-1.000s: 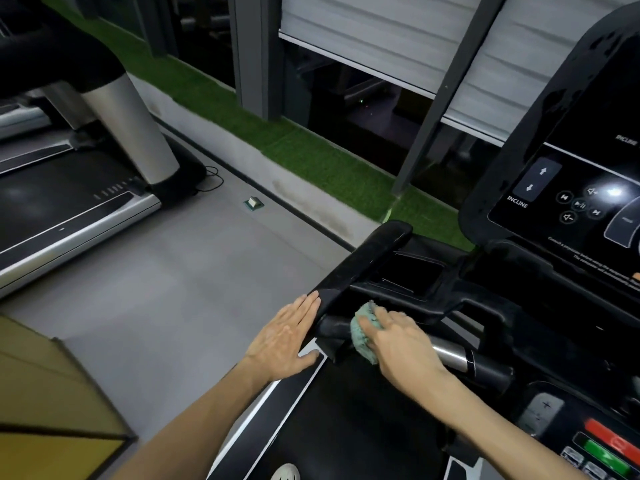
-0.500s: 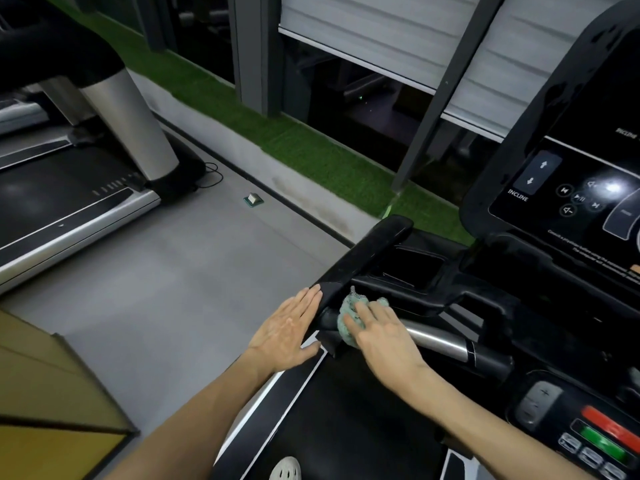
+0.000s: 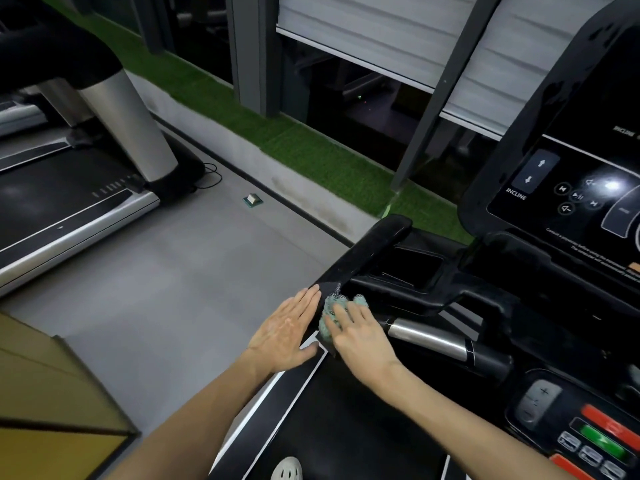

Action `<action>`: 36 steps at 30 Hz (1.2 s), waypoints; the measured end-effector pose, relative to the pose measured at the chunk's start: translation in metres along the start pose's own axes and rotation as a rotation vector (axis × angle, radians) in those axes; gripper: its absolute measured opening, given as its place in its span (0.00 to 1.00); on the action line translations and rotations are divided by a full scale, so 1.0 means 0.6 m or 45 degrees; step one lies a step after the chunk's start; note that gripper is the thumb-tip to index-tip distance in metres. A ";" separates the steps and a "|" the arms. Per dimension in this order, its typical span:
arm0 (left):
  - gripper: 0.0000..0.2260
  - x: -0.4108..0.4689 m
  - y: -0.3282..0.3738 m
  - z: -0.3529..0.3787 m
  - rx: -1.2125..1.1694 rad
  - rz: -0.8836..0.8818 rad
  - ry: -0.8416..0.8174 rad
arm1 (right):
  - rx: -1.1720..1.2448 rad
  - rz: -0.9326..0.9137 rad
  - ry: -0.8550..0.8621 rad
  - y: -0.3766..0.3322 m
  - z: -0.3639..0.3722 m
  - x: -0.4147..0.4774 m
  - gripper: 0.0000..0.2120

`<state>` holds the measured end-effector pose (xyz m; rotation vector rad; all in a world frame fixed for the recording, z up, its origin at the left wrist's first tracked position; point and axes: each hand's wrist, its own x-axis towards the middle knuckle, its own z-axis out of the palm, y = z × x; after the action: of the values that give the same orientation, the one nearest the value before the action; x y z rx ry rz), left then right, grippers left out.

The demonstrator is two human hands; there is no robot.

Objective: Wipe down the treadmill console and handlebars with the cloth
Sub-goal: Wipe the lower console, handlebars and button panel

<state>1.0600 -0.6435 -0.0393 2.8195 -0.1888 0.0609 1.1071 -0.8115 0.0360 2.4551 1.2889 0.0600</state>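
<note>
The right hand (image 3: 360, 336), fingers flat, is pressing the cloth (image 3: 329, 313) onto the left handlebar (image 3: 370, 251) (left hand (image 3: 287, 327) lying flat beside it, holding nothing); the console (image 3: 554, 188) is likely awaiting wiping.

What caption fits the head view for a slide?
Right hand presses green cloth on treadmill handlebar; left hand rests flat beside it.
</note>
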 end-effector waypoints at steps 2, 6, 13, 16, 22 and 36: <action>0.39 0.001 -0.003 0.001 0.002 -0.001 -0.001 | 0.027 0.065 -0.009 0.023 -0.016 -0.027 0.28; 0.39 0.002 -0.001 0.002 0.003 -0.008 0.013 | 0.048 0.200 -0.005 0.053 -0.030 -0.076 0.33; 0.38 0.004 -0.003 0.005 0.010 -0.004 0.006 | -0.019 0.034 -0.037 -0.008 -0.013 0.018 0.17; 0.39 0.003 -0.003 0.006 -0.007 0.004 0.000 | 0.010 -0.038 -0.028 -0.010 -0.004 0.025 0.17; 0.40 0.000 -0.003 0.004 0.003 0.004 0.003 | 0.081 -0.007 -0.018 0.066 -0.023 -0.051 0.24; 0.39 0.000 -0.009 0.004 -0.009 0.034 0.004 | 0.220 0.030 -0.032 0.042 -0.009 -0.007 0.19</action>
<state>1.0609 -0.6393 -0.0429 2.8096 -0.2251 0.0705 1.1236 -0.8261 0.0499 2.6064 1.3040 -0.0791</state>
